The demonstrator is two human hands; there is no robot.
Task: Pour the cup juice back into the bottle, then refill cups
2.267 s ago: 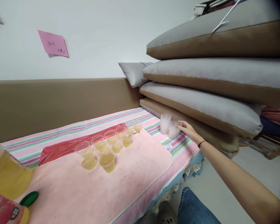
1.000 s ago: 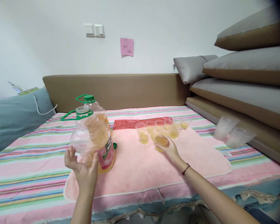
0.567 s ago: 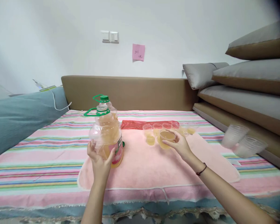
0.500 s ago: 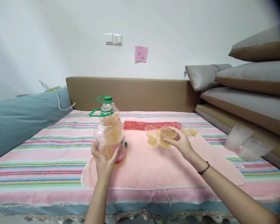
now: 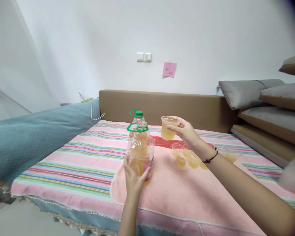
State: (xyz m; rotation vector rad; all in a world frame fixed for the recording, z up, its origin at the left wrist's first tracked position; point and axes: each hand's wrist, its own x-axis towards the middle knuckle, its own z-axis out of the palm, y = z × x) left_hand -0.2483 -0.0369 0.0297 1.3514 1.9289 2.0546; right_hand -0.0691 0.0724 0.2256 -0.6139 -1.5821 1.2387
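My left hand (image 5: 134,175) is wrapped around the lower part of a large clear plastic bottle (image 5: 140,147) of pale yellow drink. This bottle stands upright and uncapped, with a green carry ring at its neck. Right behind it is a second bottle with a green cap (image 5: 139,113), mostly hidden. My right hand (image 5: 188,132) holds a clear plastic cup (image 5: 167,131) of the same yellow drink, raised in the air to the right of the bottle necks. Below it, several filled cups (image 5: 180,162) stand on a pink mat (image 5: 167,186), partly covered by my right forearm.
A red plastic sheet or bag (image 5: 162,141) lies at the mat's back edge. Stacked clear cups (image 5: 292,178) sit blurred at the far right. Grey-brown cushions (image 5: 272,119) pile up behind them. A striped cloth (image 5: 88,157) covers the surface, with a blue bolster (image 5: 51,123) on the left.
My right hand has lifted the filled cup up and leftward, away from the other cups and closer to the bottles. My left hand stays on the bottle. The view has swung left.
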